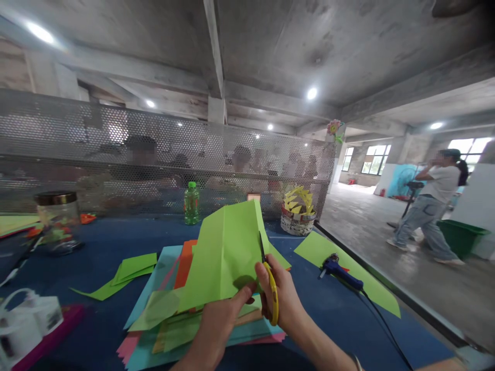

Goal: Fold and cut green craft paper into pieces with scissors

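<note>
My right hand [284, 288] is closed round the yellow handles of a pair of scissors [274, 293]. The dark blades reach up along the right side of a green sheet of paper [216, 247], which has a crease down its middle. With thumb on top, my left hand [220, 317] pinches the sheet's lower edge; its other fingers are mostly hidden. Below the sheet lies a stack of coloured paper [154, 288] in blue, orange, pink and green. Left of the stack are several cut green pieces [133, 269].
A blue glue gun [342, 273] with a cord rests on a green sheet [371, 288] at right. Behind stand a woven basket [297, 221], a green bottle [192, 203] and a jar [58, 226]. White plugs [42, 314] sit at left. A person [436, 201] walks beyond the table.
</note>
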Motion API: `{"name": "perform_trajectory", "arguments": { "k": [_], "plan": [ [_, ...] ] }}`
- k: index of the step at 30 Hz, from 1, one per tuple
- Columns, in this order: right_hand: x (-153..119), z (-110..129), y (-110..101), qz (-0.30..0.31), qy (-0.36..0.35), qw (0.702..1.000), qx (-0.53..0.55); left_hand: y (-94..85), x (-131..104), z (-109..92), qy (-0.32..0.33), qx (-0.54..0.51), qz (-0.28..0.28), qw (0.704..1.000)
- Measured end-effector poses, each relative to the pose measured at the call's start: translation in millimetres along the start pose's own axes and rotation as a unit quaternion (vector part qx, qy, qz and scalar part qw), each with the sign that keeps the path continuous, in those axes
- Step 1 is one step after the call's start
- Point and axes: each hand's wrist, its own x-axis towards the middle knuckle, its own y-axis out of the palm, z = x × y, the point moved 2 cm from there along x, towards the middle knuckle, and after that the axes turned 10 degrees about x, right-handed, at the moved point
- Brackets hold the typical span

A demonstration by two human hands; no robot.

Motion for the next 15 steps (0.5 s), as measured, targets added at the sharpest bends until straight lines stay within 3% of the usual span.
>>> {"name": "perform_trajectory", "arguments": {
  "k": [6,15],
  "plan": [
    [3.4,7.2,-3.6,-0.016,0.024,1.000,-0.010,3.8,-5.0,-2.4,0.010,-0.037,0.007,0.999],
    [3.7,3.9,-4.5,-0.011,0.008,1.000,0.013,0.1,-2.9,-1.1,0.014,0.008,0.012,1.000]
  ]
}}
